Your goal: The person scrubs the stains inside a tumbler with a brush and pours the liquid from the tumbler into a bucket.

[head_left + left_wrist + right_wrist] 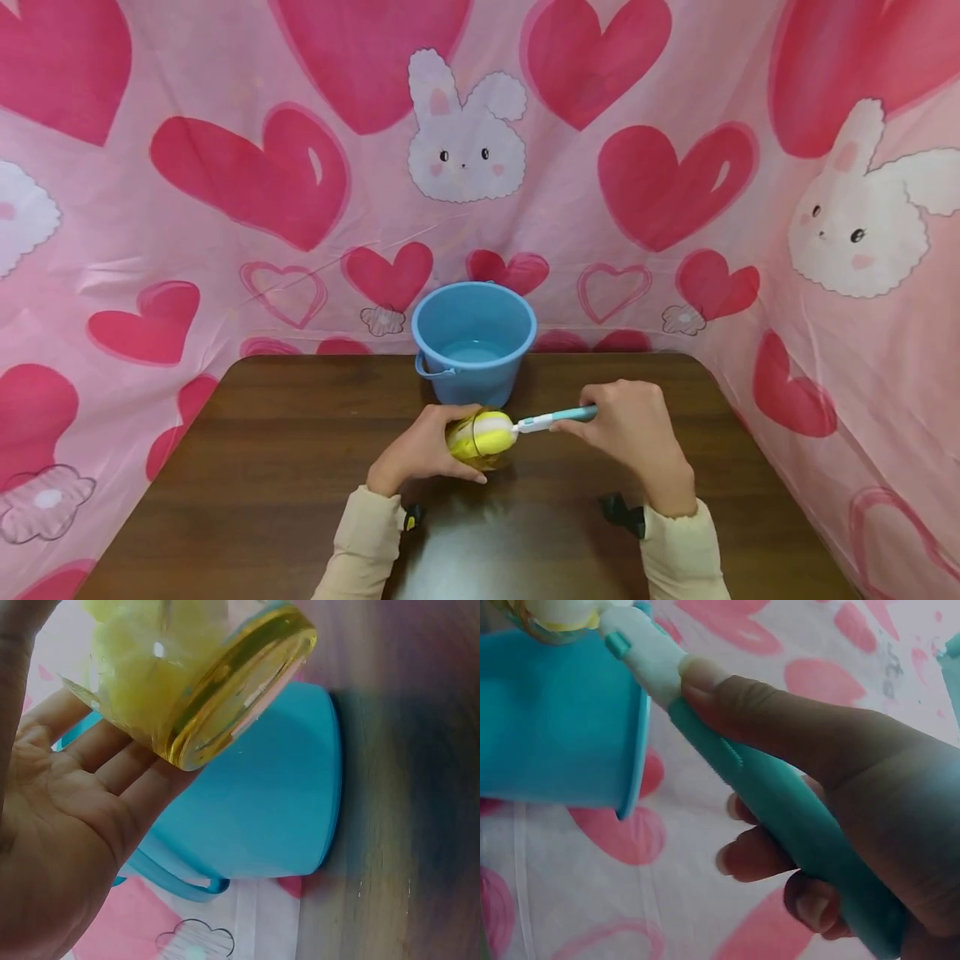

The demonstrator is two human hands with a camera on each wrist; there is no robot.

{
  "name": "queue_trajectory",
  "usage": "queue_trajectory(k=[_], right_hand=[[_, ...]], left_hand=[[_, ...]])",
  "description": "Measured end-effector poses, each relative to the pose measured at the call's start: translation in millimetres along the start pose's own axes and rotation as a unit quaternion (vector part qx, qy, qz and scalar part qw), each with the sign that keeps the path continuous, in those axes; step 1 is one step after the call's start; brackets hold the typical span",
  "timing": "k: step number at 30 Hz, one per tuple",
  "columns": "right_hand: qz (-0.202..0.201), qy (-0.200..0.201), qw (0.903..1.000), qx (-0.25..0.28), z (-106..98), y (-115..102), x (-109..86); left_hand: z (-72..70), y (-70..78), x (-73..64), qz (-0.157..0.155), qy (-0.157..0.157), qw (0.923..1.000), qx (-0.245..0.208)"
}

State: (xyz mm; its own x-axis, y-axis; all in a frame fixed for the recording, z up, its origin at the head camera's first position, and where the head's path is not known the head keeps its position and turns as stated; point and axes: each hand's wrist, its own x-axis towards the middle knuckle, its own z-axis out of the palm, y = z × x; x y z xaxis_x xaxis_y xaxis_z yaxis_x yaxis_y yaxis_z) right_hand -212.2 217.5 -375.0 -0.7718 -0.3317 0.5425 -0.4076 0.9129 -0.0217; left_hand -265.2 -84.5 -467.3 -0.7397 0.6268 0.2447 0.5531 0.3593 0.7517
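My left hand (420,447) holds a see-through yellow glass (247,694) tipped on its side above the table, fingers and thumb around its wall. Out of its mouth, which faces right, bulges the yellow and white sponge head (492,432) of a cup brush; the rest of the sponge shows through the glass. My right hand (628,423) grips the brush's teal and white handle (761,795), the thumb lying along its top and the fingers curled beneath. In the left wrist view the thick glass base points away from the palm.
A light blue bucket (480,382) stands just behind the glass at the table's far edge, its handle hanging at the left. The dark wooden table (285,467) meets a pink cloth (562,217) with hearts and rabbits at the back and sides.
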Motion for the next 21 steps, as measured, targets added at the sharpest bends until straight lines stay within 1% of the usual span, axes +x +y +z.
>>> queue_trajectory(k=[2,4,5,7,8,11,15,18,21], right_hand=[[0.047,-0.032,0.9983,0.011,-4.2,3.1,-2.5],[0.095,-0.068,0.9929,0.023,-7.9,3.9,-4.4],[0.112,-0.085,0.9898,0.023,-9.6,3.1,-4.8],[0.13,-0.114,0.9847,0.022,-12.1,-0.5,-5.2],[0.131,-0.124,0.9834,0.022,-12.8,-3.5,-5.1],[0.103,-0.134,0.9856,0.006,-12.2,-13.2,-4.3],[0.048,-0.117,0.9918,-0.015,-9.9,-21.9,-3.1],[0.017,-0.102,0.9945,-0.019,-10.1,-20.4,-2.1],[0.006,-0.088,0.9961,-0.005,-12.0,-11.9,-2.4]], left_hand=[[1.6,-0.2,1.0,-0.002,-0.006,1.0,-0.004],[2.4,0.6,1.4,-0.006,-0.009,0.9999,-0.005],[2.6,1.0,1.4,-0.006,-0.01,0.9999,-0.003],[2.6,0.9,1.2,-0.006,-0.008,1.0,0.0],[2.5,0.8,0.8,-0.006,-0.006,1.0,0.002],[1.6,-0.9,-1.2,-0.009,0.001,1.0,0.004],[-0.5,-4.9,-3.1,-0.007,0.011,0.9999,0.002],[-1.8,-7.8,-3.4,-0.008,0.015,0.9998,-0.008],[-2.0,-9.7,-2.6,-0.014,0.012,0.9995,-0.025]])
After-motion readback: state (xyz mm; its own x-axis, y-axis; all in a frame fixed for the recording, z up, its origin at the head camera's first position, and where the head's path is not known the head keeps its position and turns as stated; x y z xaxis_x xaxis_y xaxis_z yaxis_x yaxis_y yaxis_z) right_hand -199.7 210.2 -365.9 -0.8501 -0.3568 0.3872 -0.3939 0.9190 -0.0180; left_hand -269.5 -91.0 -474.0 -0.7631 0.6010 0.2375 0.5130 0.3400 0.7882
